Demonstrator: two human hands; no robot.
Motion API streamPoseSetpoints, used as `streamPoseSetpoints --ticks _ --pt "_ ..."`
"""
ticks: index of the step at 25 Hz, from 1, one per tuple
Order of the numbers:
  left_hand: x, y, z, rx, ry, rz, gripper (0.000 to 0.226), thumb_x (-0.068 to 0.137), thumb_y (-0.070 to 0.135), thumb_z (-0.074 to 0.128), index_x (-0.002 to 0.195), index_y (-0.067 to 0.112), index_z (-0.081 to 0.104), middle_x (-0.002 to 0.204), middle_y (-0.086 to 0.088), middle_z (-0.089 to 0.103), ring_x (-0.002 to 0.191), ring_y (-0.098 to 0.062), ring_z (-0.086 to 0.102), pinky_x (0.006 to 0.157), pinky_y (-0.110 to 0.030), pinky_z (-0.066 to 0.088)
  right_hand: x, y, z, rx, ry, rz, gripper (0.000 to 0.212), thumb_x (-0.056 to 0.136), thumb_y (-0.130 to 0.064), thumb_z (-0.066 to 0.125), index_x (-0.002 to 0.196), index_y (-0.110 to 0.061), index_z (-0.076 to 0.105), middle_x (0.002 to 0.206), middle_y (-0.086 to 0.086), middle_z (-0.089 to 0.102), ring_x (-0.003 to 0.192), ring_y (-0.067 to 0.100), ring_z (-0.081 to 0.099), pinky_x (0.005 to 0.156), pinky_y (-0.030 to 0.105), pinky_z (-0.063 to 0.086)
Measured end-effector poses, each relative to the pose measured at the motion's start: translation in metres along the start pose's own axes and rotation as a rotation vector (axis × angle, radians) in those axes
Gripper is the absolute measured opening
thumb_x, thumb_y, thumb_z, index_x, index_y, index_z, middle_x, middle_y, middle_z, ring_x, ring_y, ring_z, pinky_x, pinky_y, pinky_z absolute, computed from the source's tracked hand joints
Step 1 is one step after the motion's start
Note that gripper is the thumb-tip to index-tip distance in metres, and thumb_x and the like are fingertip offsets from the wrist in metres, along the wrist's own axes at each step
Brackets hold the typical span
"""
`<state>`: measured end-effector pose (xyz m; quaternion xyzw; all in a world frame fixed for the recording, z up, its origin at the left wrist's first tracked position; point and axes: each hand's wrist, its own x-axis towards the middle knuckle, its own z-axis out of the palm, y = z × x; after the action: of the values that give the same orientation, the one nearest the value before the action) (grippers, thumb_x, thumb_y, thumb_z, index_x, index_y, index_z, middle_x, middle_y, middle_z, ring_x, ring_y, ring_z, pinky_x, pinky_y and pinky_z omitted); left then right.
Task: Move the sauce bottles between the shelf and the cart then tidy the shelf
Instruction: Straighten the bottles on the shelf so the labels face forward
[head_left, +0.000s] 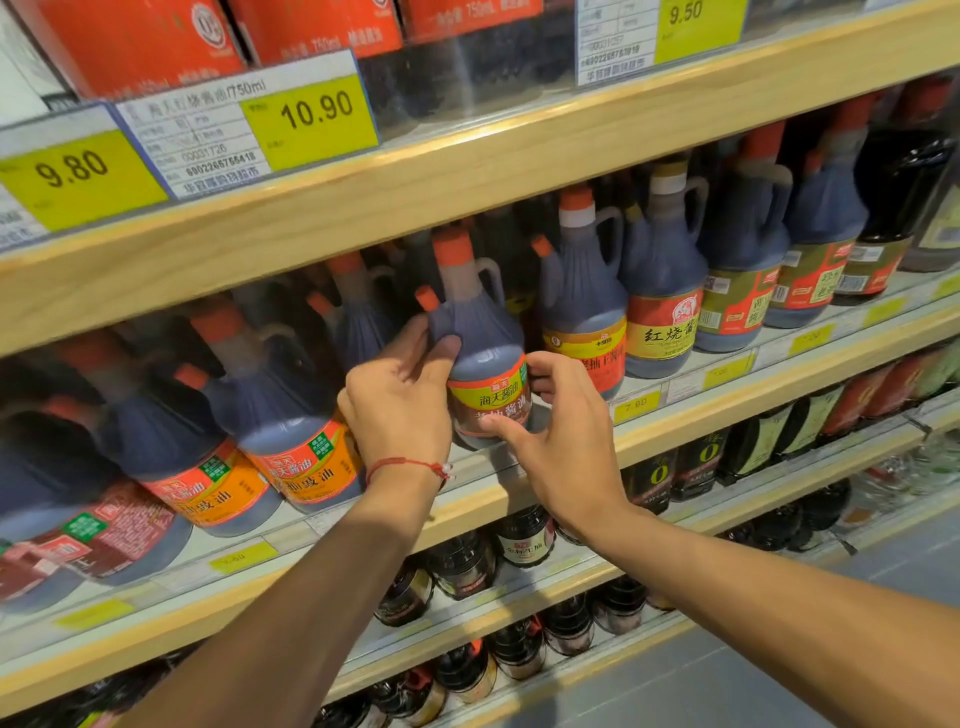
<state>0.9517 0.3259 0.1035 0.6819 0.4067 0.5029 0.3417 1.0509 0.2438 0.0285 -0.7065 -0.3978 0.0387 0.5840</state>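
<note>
Holding sauce bottle (485, 364) with both grips at the front of the middle shelf (779, 387). Left grip (400, 400) curling round the bottle's shoulder from the left, thumb pressing on the dark plastic just under the small orange spout cap. Right grip (561, 431) pinching the yellow-and-red label, thumb lying across its lower front, fingers wrapping round its right side. Bottle standing about as upright as its neighbours. Base mostly hidden behind the grips, so not telling whether it is resting on the shelf or lifted. Sitting between orange-labelled bottles (306, 462) to the left and a yellow-banded bottle (584, 322) just beside on the right. Wearing red string bracelet (410, 465) on left wrist. Showing yellow price tags (311, 122) on the rail of the shelf above.
</note>
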Motion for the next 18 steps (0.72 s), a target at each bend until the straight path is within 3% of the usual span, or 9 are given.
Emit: streamPoseSetpoints --ticks 3,7,10,14,18 --pt "0.003 0.002 0.012 -0.102 0.001 -0.035 0.032 0.084 0.015 0.075 0.116 0.013 0.072 0.102 0.014 0.070 0.093 0.012 0.064 0.086 -0.007 0.048 0.005 0.002 -0.002 -0.037 0.038 0.018 0.067 0.077 -0.029 0.091 0.133 -0.019 0.056 0.123 -0.007 0.060 0.114 0.006 0.057 0.097 0.023 0.052" --pt "0.011 0.002 0.024 -0.189 -0.036 -0.080 0.034 0.086 0.009 0.072 0.120 0.010 0.069 0.114 0.001 0.071 0.108 -0.007 0.066 0.097 -0.024 0.052 0.013 0.005 -0.003 -0.040 0.071 0.020 0.065 0.073 -0.027 0.093 0.129 -0.017 0.060 0.116 -0.009 0.063 0.109 0.006 0.060 0.092 0.017 0.051" --pt "0.013 -0.001 0.026 -0.242 -0.057 -0.124 0.036 0.087 0.008 0.071 0.122 0.009 0.067 0.113 0.003 0.069 0.109 -0.010 0.066 0.095 -0.023 0.052 0.013 0.006 -0.001 -0.024 0.095 0.021 0.064 0.073 -0.026 0.094 0.127 -0.017 0.062 0.114 -0.010 0.063 0.109 0.007 0.062 0.093 0.019 0.053" --pt "0.013 -0.005 0.028 -0.279 -0.035 -0.143 0.036 0.087 0.010 0.072 0.122 0.011 0.068 0.117 0.000 0.071 0.111 -0.010 0.066 0.096 -0.025 0.053 0.011 0.010 0.001 -0.045 0.104 -0.010 0.064 0.075 -0.023 0.092 0.131 -0.015 0.062 0.116 -0.008 0.063 0.109 0.005 0.060 0.092 0.013 0.048" --pt "0.014 -0.006 0.027 -0.282 -0.070 -0.149 0.036 0.088 0.010 0.071 0.124 0.012 0.067 0.118 0.002 0.070 0.113 -0.010 0.065 0.089 -0.013 0.052 0.007 0.009 -0.007 -0.045 0.071 -0.044 0.056 0.083 -0.016 0.086 0.134 -0.012 0.063 0.121 -0.003 0.066 0.111 0.008 0.062 0.098 0.024 0.053"
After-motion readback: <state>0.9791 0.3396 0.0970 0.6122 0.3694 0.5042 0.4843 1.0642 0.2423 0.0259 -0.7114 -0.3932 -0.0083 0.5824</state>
